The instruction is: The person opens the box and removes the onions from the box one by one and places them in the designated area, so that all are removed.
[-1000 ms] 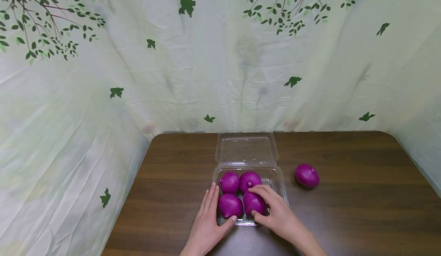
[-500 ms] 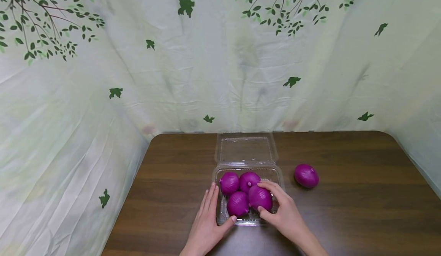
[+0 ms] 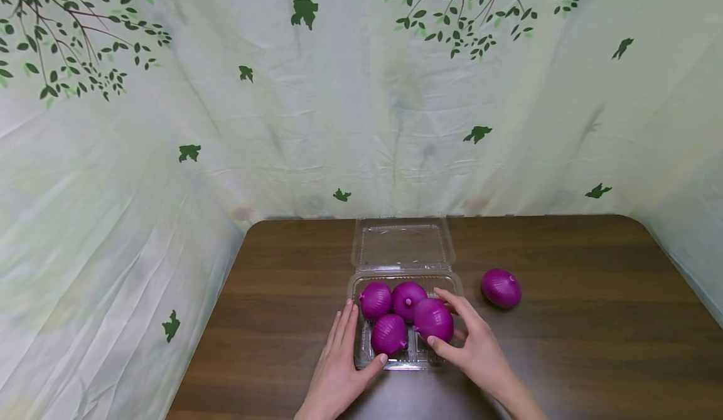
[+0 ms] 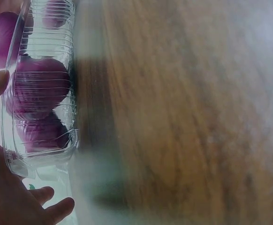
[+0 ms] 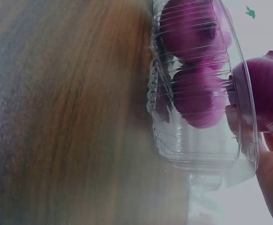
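Observation:
In the head view, a clear plastic clamshell box [image 3: 415,363] has several purple-red onions in its tray, including a near-left onion [image 3: 389,334]. My left hand [image 3: 341,366] lies along the box's left side with straight fingers, its thumb on the front rim. My right hand [image 3: 477,341] holds another onion [image 3: 433,319] between thumb and fingers over the tray's right half. The right wrist view has this held onion [image 5: 268,96] above the rim, not down in the tray. Some of the right fingers are hidden behind it.
One more onion [image 3: 501,288] lies on the brown wooden table [image 3: 593,319], right of the box. The box's hinged lid [image 3: 403,244] is laid back toward the far edge. A pale curtain with a leaf print [image 3: 339,106] hangs behind the table.
My right hand has lifted the near-right onion and moved it right and away. The near-left onion has rolled toward the tray's middle. My left hand stays in place.

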Available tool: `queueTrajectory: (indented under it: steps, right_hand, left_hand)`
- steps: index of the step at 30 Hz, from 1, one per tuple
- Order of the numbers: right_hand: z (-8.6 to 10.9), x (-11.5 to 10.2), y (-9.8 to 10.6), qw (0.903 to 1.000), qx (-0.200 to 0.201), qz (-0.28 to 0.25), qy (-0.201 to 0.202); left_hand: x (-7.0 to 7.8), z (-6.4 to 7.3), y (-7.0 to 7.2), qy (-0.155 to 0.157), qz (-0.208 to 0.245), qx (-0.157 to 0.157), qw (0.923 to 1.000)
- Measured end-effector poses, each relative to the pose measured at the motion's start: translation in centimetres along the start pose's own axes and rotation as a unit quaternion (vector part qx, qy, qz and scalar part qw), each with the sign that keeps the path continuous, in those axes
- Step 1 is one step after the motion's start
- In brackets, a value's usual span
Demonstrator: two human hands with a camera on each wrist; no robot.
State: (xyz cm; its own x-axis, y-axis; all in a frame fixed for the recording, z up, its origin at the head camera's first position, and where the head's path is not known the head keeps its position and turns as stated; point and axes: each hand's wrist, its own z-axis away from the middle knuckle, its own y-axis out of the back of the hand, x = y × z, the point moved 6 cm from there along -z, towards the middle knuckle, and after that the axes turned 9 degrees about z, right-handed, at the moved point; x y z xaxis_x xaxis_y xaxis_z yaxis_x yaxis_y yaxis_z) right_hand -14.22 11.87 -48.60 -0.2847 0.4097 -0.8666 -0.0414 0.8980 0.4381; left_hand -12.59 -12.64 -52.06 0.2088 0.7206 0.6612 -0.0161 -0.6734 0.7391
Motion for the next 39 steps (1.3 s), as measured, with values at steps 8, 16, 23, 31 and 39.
queueTrajectory:
  steps: [8,16,23,31,39]
  right_hand:
    - [0.1,0.2,0.3,0.9998,0.006,-0.019,-0.01]
    - [0.2,0.4,1.2,0.9962,0.029,-0.056,-0.061]
    - [0.3,0.5,1.8,0.9988,0.033,-0.02,-0.032]
    - [0.5,0.4,2.6,0.9991,0.04,0.01,-0.013]
    - [0.7,1.1,3.3,0.9979,0.049,0.01,-0.042]
  left_hand:
    - [0.0,0.0,0.0,-0.003,-0.004,-0.001,1.0]
    - [0.2,0.1,0.2,-0.012,-0.004,0.004,0.9999]
    - [0.2,0.1,0.2,-0.012,-0.006,0.004,0.9999]
    - [0.2,0.0,0.2,-0.011,-0.001,0.003,0.9999]
    - [0.3,0.1,0.2,-0.013,-0.002,0.004,0.9999]
